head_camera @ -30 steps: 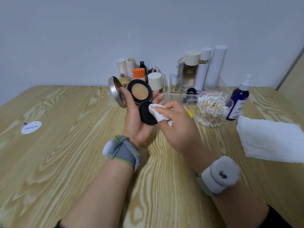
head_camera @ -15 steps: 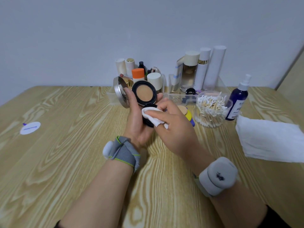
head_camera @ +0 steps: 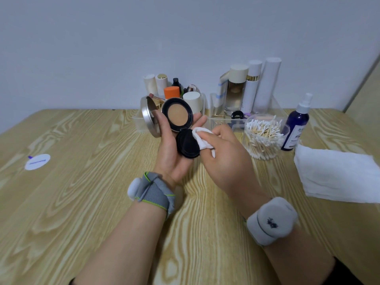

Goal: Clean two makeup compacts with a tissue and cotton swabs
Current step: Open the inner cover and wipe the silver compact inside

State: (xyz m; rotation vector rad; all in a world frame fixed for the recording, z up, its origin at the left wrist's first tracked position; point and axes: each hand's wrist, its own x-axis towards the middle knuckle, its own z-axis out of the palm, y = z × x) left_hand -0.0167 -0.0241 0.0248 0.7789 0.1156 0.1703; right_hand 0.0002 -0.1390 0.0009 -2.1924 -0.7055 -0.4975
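while the left hand [head_camera: 172, 153] cradles an open compact [head_camera: 177, 116] upright above the table [head_camera: 82, 202] to expose its black inner lid [head_camera: 187, 145], the right hand [head_camera: 224, 159] pinches a tissue [head_camera: 202, 138] against it, apparently wiping.

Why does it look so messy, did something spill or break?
Nothing looks spilled or broken. The compact lies open in the left hand for wiping, the right hand holds the tissue, and the swabs stay in their jar.
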